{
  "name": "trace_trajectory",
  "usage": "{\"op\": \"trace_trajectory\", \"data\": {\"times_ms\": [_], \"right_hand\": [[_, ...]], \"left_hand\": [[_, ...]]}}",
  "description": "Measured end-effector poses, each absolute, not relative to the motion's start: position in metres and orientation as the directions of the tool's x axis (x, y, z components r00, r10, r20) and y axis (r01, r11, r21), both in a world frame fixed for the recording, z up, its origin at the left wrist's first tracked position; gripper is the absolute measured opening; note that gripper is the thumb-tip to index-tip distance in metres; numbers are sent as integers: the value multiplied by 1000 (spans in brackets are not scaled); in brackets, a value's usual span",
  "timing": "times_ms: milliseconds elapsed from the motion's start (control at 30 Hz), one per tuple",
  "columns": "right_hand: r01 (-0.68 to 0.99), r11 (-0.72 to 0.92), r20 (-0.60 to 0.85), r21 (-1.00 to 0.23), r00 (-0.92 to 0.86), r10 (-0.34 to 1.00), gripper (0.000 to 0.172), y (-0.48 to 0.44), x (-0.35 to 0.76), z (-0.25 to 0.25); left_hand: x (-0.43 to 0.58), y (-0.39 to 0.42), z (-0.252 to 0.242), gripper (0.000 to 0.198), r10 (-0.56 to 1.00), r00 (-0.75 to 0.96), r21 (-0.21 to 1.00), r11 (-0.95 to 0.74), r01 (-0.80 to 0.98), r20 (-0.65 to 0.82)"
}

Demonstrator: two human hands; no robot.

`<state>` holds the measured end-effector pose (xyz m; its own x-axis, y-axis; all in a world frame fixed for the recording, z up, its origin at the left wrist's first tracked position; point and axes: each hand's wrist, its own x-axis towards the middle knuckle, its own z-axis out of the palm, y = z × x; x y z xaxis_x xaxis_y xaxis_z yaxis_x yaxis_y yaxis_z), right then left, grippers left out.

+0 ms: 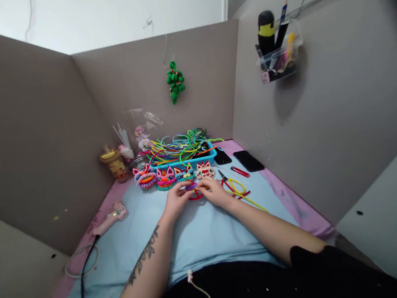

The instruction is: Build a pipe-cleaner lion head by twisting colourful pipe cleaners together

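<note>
My left hand (176, 200) and my right hand (215, 192) meet over the light blue mat (194, 235), both pinched on a small purple and red pipe-cleaner piece (193, 190). Just beyond the hands stands a row of several finished colourful cat-eared figures (173, 176). Behind them a blue tray (185, 162) holds a heap of bright pipe cleaners (180, 146). Red-handled scissors (228, 180) and loose yellow and red pipe cleaners (241, 193) lie right of my right hand.
Two dark phones (248, 160) lie at the back right. A pink glue gun (111, 218) with a black cord lies at the left, a small cup (115, 165) behind it. Grey partition walls close three sides; a green ornament (175, 82) and a pen holder (279, 58) hang there.
</note>
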<state>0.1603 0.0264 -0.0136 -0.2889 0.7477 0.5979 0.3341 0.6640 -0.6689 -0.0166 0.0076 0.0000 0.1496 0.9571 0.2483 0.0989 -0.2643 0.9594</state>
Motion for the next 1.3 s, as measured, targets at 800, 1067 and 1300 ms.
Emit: {"op": "trace_trajectory", "data": {"times_ms": [800,1067,1300], "right_hand": [[317,712,655,-627,-281,702,10,22,161,-9],[332,709,655,-623,-275,704,9,16,160,-4],[364,718,669,-594,-273,692,11,13,159,-3]], "left_hand": [[-13,8,2,35,953,76,956,-294,-18,294],[-12,7,4,36,949,63,951,-311,-7,310],[-10,4,7,36,946,46,947,-322,16,321]]}}
